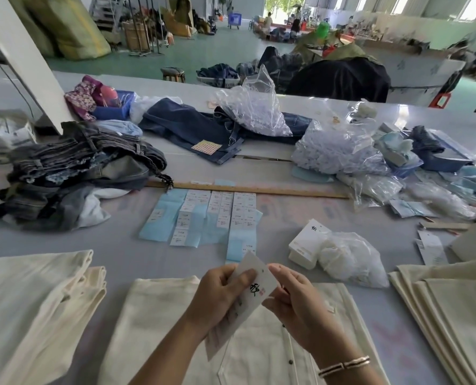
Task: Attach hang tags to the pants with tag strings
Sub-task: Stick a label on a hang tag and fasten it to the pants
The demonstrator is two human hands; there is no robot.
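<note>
Bright, even daylight from the open doorway (284, 8) and windows (475, 6) at the far end, blown out there. Shadows soft on the table (314, 218). Strong wide-angle bending at edges; background soft, slightly smeared.

Matt paper hang tag (255, 284), cream woven cloth pants (159, 323), wooden ruler (259, 189), crinkled glossy plastic bags (256, 109).

Hang tag (255, 284): lower part hidden behind left hand (217, 295); we cannot read small print, nor make out any string. Right hand (292, 295) grip on tag edge unclear. Cream pants (159, 329) cut off by bottom edge, waist partly under forearms. Labels on blue sheets (203, 215) too small for us to read. Contents of plastic bags (337, 145) blurred. Left cream stack (36, 301) runs out of frame.
</note>
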